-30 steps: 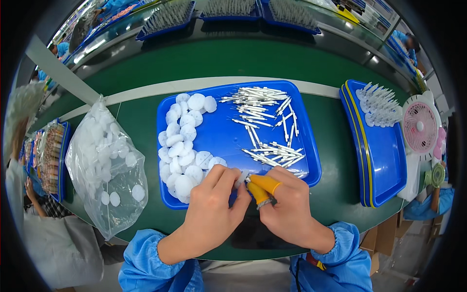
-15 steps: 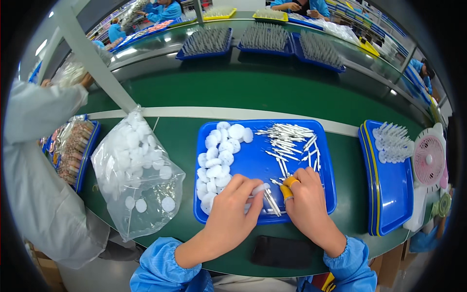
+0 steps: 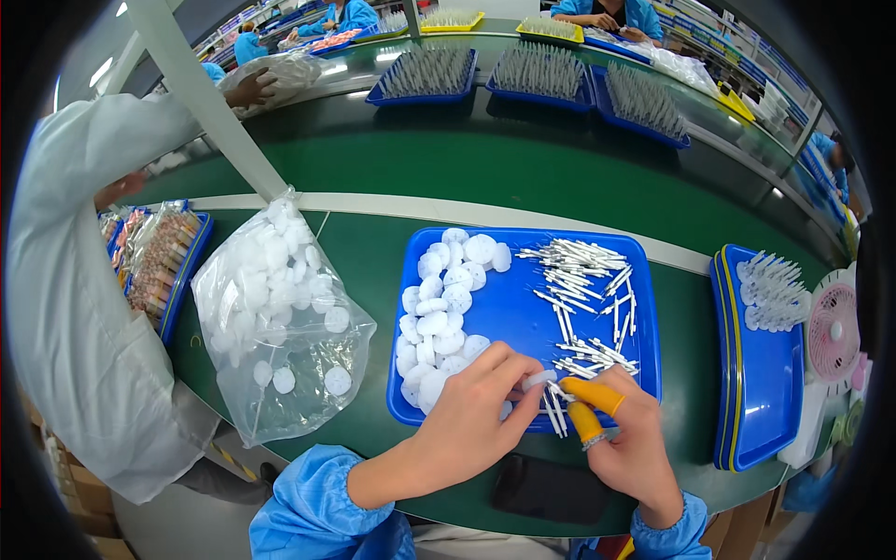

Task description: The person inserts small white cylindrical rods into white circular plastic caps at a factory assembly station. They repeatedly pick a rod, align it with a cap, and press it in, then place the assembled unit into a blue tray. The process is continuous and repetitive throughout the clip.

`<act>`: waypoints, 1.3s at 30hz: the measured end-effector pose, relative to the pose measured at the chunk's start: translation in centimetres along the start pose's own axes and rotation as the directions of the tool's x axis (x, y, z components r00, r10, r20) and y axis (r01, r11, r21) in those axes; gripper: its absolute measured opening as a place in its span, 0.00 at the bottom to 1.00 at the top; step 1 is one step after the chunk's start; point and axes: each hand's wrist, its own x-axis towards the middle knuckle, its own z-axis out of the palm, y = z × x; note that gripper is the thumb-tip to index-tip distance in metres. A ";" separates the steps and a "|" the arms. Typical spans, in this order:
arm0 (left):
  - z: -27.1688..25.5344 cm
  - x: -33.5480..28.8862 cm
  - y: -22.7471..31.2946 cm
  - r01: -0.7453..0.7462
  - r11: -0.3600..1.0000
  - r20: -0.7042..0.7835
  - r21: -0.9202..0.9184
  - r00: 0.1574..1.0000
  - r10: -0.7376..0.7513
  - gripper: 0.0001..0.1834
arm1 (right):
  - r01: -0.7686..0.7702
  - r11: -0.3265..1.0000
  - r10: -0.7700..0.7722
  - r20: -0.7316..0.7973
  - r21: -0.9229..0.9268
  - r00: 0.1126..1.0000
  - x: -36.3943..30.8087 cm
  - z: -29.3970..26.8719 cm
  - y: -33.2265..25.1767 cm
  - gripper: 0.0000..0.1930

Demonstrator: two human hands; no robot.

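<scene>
My left hand pinches a white disc over the near edge of a blue tray; several thin white sticks hang from it. Close against its right side is my right hand, with yellow finger covers on thumb and forefinger. Those fingertips close on a thin white stick at the disc, partly hidden. White discs are heaped along the tray's left side. Loose white sticks lie scattered on its right side.
A clear plastic bag of white discs lies left of the tray. Stacked blue trays and a pink fan are at right. A dark phone lies in front. A person in a white coat stands at left; filled trays line the back.
My right hand has come up to the disc in my left hand, its fingers lifting from the sticks. The view has shifted slightly, and the white-coated person's arm has reached farther back.
</scene>
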 end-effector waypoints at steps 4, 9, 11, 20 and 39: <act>0.3 0.1 0.3 -0.031 0.999 -0.003 0.025 0.999 0.031 0.08 | 0.043 0.999 -0.042 0.049 -0.011 0.998 0.0 -0.1 0.8 0.23; 0.4 0.3 0.1 -0.054 0.997 -0.019 0.049 0.998 0.055 0.10 | 0.074 0.997 -0.073 0.088 -0.003 0.993 0.0 -0.4 1.0 0.24; 0.6 0.3 0.3 -0.047 0.997 -0.005 0.065 0.999 0.047 0.11 | 0.094 0.996 -0.092 0.130 -0.012 0.987 -0.2 -0.7 1.2 0.24; 0.7 0.3 0.4 -0.039 0.994 -0.033 0.098 0.999 0.042 0.09 | 0.089 0.989 -0.070 0.154 -0.118 0.986 -0.3 -0.9 1.9 0.24; 0.9 0.4 0.2 -0.019 0.995 -0.079 0.095 0.997 0.026 0.07 | 0.157 0.967 -0.131 0.138 -0.200 0.982 -0.4 -0.7 1.5 0.24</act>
